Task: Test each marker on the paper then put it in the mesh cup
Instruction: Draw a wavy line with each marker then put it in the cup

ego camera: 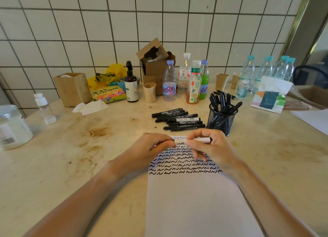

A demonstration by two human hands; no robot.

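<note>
Left hand (156, 144) and right hand (207, 146) each pinch one end of a single marker (181, 141), held level just above the top of the paper (195, 201), over rows of black test squiggles. Risk: if cap and barrel part with a jerk, the tip could streak fingers or desk (71, 157). Untested markers (177, 119) lie just beyond the hands; the mesh cup (221, 119), already holding several, stands beside them, near the right hand.
</note>
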